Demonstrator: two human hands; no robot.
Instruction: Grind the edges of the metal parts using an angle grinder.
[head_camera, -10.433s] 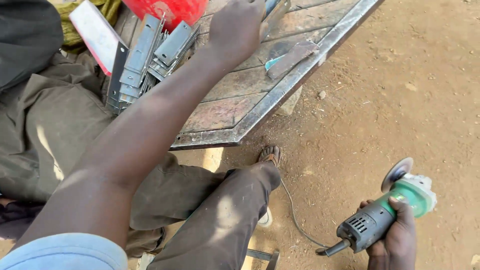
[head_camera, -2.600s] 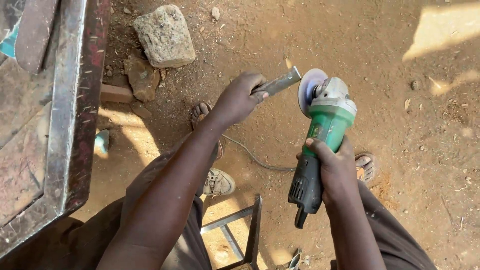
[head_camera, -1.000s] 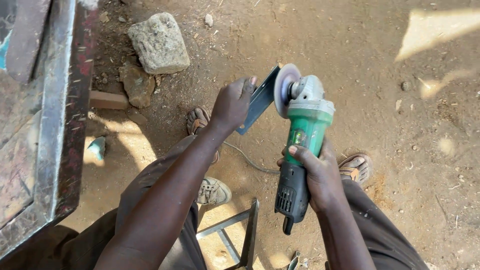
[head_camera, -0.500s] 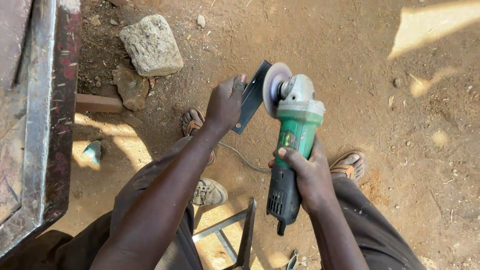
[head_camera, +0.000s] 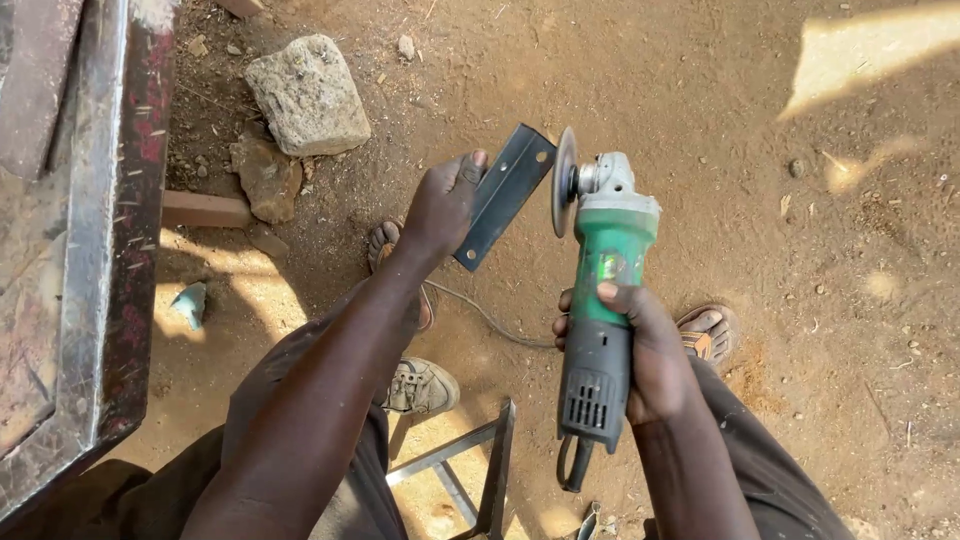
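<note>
My left hand grips a short dark metal angle piece, holding it tilted over the dirt ground. My right hand is wrapped around the body of a green and grey angle grinder. The grinder points away from me, its round disc on edge just right of the metal piece's upper end, close to it. The grinder's black cord trails down across the ground between my legs.
A metal table edge runs down the left side. Two stones and a brick lie on the dirt beyond it. A metal frame stands between my legs. My sandalled feet rest on the ground.
Over the last seconds both hands drew closer together. The metal piece now sits upright beside the grinder's disc, and the grinder has shifted slightly left and nearer to me.
</note>
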